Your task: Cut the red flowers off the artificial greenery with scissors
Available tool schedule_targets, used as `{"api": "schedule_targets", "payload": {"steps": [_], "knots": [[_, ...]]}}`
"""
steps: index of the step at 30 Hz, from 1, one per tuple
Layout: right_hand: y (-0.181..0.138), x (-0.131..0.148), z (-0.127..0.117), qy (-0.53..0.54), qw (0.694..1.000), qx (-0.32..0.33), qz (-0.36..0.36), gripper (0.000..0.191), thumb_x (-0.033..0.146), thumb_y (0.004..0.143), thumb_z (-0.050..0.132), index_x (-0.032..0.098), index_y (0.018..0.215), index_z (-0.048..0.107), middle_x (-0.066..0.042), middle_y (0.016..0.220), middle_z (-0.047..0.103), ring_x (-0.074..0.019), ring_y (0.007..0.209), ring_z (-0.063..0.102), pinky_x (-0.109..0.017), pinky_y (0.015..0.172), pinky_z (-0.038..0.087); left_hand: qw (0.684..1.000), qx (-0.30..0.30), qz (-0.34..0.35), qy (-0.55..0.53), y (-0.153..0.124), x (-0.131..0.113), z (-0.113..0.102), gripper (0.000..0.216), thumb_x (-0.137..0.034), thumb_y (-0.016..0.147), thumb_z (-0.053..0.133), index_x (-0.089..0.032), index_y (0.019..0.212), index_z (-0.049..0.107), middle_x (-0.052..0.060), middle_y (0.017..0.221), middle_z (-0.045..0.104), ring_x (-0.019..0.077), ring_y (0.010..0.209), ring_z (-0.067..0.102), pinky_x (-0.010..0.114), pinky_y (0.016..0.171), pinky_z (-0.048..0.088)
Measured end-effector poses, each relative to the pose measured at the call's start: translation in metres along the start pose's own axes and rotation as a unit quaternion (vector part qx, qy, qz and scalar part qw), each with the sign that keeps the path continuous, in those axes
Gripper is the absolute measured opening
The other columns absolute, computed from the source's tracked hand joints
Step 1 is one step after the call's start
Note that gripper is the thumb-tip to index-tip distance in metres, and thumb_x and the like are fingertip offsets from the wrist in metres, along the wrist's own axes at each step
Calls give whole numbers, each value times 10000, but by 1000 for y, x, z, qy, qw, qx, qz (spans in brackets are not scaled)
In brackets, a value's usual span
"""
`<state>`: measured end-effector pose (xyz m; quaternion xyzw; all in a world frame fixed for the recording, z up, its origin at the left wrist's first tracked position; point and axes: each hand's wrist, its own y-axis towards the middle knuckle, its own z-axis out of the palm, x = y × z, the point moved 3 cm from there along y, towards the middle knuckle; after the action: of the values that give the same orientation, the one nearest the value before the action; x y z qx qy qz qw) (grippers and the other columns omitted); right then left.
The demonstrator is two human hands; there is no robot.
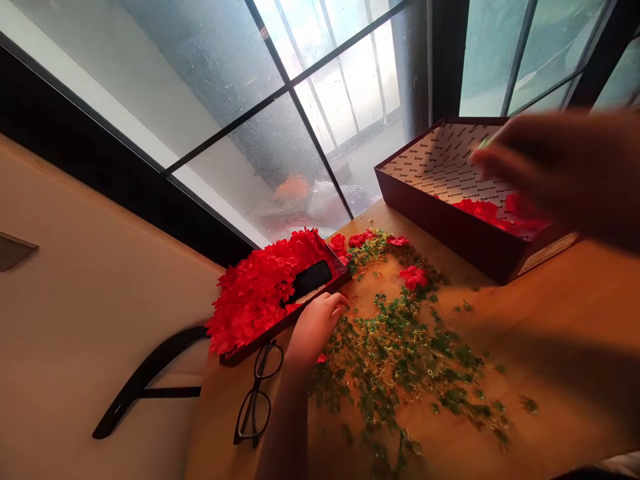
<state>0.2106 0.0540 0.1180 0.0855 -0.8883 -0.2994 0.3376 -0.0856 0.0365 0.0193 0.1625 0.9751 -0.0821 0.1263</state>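
My left hand (320, 323) rests at the near edge of a shallow dark red box (285, 331) heaped with red artificial flowers (265, 287). Its fingers are curled together, and anything inside them is hidden. Just right of it spreads a loose pile of small green and yellow plastic flower parts (400, 340). My right hand (550, 163) is raised over a larger dark red box (445, 223) and smeared by motion. Its thumb and finger are pinched, with a speck of pale green at the tips. Several red flowers (480, 211) lie inside the larger box.
A black phone (313, 279) lies in the flower-filled box. Eyeglasses (256, 393) sit on the wooden table (575, 313) left of my forearm. Single red flowers (413, 277) lie among the green parts. A dark-framed window (287, 85) stands behind, and a curved black armrest (145, 380) at left.
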Motion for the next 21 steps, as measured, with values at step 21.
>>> {"api": "schedule_targets", "payload": {"steps": [21], "knots": [[-101,-12,146,158,955,252,0,315,411,841,266,173,717,432,14,592,444,-93,522,405,-202,517,320,984,-57,-71,-153,12,20,8,119,-268,725,462,-175,731,535,34,752,595,154,722,573,270,676,434]]}}
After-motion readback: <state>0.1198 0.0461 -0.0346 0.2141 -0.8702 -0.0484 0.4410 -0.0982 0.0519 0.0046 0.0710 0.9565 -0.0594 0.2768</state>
